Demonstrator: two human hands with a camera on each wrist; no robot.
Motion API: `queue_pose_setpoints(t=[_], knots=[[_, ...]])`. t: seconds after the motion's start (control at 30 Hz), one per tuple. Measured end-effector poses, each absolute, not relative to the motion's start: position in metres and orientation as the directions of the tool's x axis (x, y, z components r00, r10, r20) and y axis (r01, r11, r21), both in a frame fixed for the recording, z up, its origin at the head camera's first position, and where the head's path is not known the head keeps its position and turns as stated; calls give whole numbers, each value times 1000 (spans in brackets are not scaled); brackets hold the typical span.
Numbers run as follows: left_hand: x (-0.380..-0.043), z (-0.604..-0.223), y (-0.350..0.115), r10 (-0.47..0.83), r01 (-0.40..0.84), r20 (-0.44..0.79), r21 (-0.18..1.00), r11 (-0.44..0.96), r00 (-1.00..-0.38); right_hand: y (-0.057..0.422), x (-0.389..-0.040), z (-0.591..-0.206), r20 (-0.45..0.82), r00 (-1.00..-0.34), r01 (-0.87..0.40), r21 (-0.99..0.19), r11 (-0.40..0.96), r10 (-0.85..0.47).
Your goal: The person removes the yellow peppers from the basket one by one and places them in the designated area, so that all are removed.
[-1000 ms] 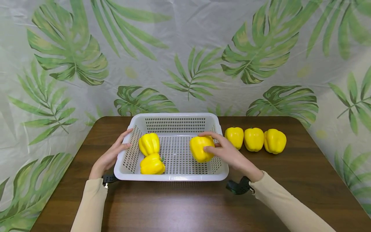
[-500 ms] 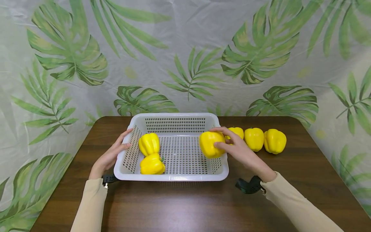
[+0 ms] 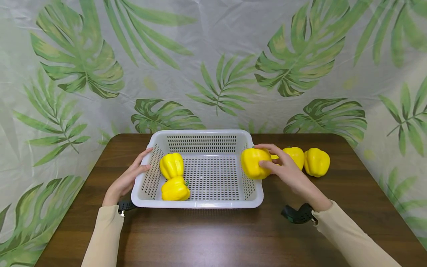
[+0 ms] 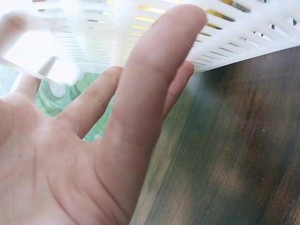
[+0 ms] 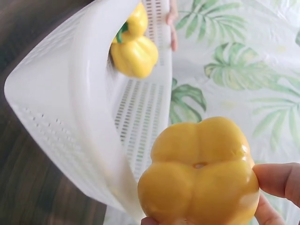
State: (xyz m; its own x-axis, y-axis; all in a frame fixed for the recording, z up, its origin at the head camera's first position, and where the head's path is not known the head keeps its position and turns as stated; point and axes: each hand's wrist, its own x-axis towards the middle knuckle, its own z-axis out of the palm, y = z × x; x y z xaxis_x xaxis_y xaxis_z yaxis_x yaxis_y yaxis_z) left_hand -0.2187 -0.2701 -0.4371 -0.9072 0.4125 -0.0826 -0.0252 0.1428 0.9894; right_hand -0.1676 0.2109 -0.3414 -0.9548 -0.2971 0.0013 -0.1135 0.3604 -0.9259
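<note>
A white perforated plastic basket stands on the table. Inside, on its left side, lie two yellow bell peppers, one in front of the other. My left hand rests against the basket's left side with fingers and thumb extended; the left wrist view shows the thumb along the slotted wall. My right hand grips another yellow bell pepper between thumb and fingers, over the basket's right rim. The right wrist view shows the lobed underside of this held pepper.
To the right of the basket two more yellow bell peppers sit on the brown wooden table. A third beside them is mostly hidden behind my right hand. A leaf-patterned cloth hangs behind the table.
My right hand has carried the held bell pepper rightward, from above the basket's inside to its right rim, covering most of a pepper behind. The left hand and the basket have stayed put.
</note>
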Motion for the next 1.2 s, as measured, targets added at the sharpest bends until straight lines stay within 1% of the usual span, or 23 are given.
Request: queue_pose_setpoints(t=[0.53,0.77,1.2], knots=[[-218,-437,-270,413,-24,-81,990,140,-907,241,-162,-345,-10,-979,-73,-915,396,-203],[-219,-438,-270,413,-25,-83,989,144,-907,254,-160,-355,-16,-986,-54,-909,413,-165],[-219,-438,-270,415,-26,-81,990,138,-906,271,-154,-383,-58,-987,-21,-884,467,-153]])
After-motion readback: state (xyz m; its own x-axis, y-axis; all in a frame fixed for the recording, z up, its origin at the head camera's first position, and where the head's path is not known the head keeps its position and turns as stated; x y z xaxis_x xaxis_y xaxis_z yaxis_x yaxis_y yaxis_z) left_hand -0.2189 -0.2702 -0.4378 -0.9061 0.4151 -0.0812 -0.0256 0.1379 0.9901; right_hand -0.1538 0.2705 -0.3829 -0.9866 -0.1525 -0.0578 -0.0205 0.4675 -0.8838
